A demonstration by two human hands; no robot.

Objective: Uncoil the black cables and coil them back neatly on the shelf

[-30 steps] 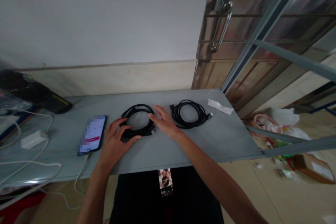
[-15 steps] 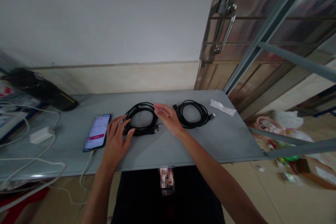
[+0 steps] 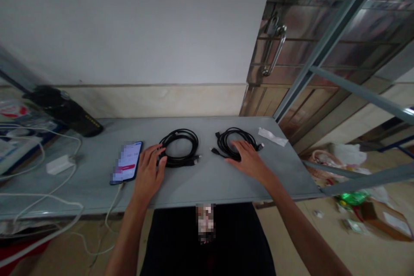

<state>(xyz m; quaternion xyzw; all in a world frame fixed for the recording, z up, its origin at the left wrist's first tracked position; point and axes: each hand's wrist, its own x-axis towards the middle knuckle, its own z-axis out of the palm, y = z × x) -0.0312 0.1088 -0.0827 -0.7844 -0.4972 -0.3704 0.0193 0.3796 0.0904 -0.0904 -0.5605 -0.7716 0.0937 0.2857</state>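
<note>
Cable coil [image 3: 222,142] on the right's got its near side under my spread right hand [image 3: 247,159], left hand [image 3: 149,171] also kinda spread, at the outer edge of the left coil [image 3: 181,164].

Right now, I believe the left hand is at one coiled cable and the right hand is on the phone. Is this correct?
Not quite: the head view shows the right hand at the other coiled cable, not on the phone. The rest is right.
</note>
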